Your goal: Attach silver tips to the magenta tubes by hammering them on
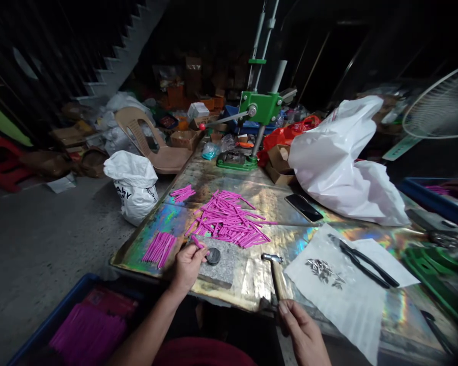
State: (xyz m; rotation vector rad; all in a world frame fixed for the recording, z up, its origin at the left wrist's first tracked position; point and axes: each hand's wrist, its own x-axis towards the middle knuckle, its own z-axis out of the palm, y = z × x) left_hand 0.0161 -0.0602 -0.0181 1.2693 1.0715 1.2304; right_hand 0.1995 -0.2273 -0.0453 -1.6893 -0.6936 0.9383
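My left hand (186, 265) pinches a pink stick (197, 242) and holds its tip over a small dark round disc (213, 255) on a grey stone block (220, 264). My right hand (303, 333) is closed around the wooden handle of a hammer (275, 278), whose metal head rests on the shiny table near the block. A loose pile of pink sticks (231, 218) lies just beyond the block. A neat bundle of pink sticks (159, 248) sits left of my left hand.
A white sheet (351, 300) carries small metal pieces (322, 269) and black pliers (362, 262). A phone (304, 208), a white plastic bag (339, 157) and a green hand press (252, 127) stand farther back. A blue crate (80, 317) of pink sticks sits below left.
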